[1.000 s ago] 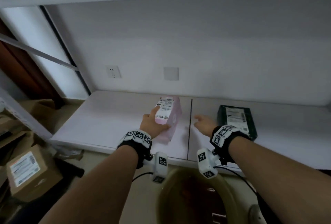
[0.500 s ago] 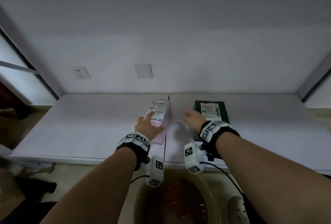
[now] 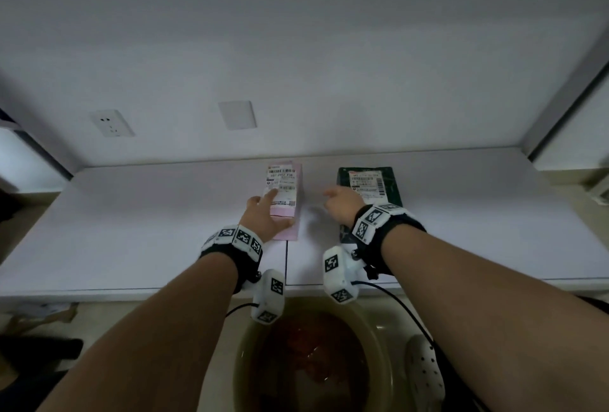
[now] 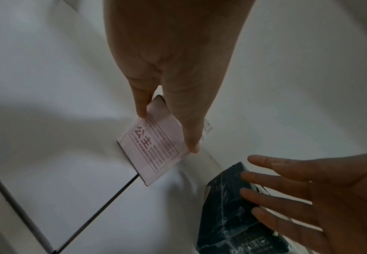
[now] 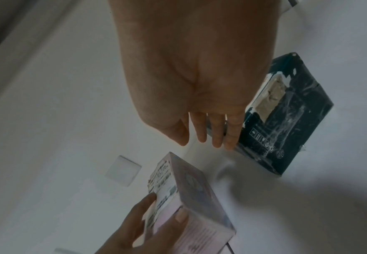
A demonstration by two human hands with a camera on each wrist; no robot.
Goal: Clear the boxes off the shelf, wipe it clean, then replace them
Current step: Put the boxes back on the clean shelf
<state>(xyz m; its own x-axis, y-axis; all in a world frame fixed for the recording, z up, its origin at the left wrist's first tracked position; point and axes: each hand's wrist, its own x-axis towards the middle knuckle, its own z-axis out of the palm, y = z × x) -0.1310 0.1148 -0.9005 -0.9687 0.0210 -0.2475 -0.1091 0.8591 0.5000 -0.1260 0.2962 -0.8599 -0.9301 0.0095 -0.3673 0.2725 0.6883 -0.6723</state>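
At the white shelf [image 3: 138, 227], our left hand [image 3: 263, 220] clamps the pink box [image 3: 286, 194] at its near end, thumb on one side and fingers on the labelled top, the box resting near the seam between the two shelf panels. Our right hand [image 3: 341, 205] hovers with fingers spread and straight, holding nothing, just left of the dark box [image 3: 370, 187], which lies flat on the right panel, well clear of the pink one. Both look like light cardboard cartons, stiff enough to take a squeeze across the short sides. The dark box is wrapped in glossy clear tape, torn at one end, so it may prove slippery; we judge a grip across its long edges safest. A basin [image 3: 244, 362] stands on the floor below the shelf's near edge.
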